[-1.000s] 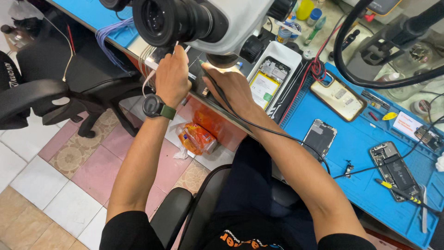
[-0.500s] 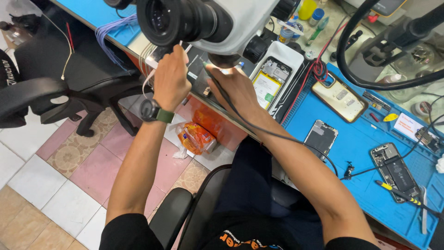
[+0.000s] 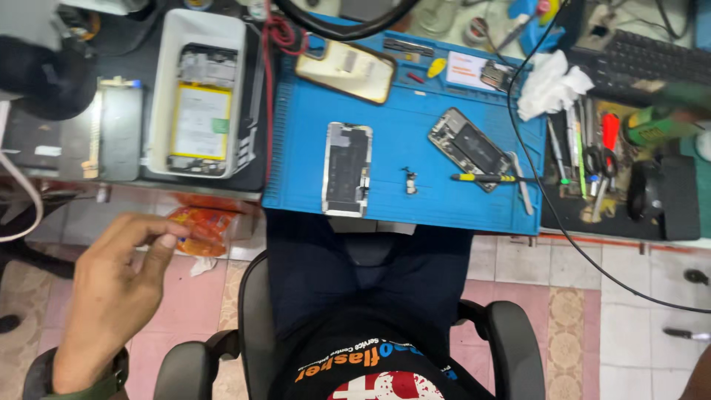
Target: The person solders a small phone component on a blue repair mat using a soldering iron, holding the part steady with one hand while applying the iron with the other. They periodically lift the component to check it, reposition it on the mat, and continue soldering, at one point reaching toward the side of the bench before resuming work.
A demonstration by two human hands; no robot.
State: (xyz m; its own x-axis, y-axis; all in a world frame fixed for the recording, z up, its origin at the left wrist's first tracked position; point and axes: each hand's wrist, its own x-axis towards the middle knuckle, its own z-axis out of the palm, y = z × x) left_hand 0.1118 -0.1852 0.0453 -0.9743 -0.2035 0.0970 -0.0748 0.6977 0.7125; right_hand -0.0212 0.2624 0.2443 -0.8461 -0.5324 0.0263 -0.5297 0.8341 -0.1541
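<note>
Down below the bench edge, the left hand hangs over the tiled floor — fingers loosely curled, thumb near the fingertips, holding nothing visible.

Nearest on the blue work mat lies an opened phone, face down; a second opened phone sits beside a yellow-handled screwdriver. A white tray holds another stripped phone. The right hand is out of view.

Left hand bare, dark green watch strap at the wrist. Dark navy trousers, black shirt with orange, white and red print.
</note>
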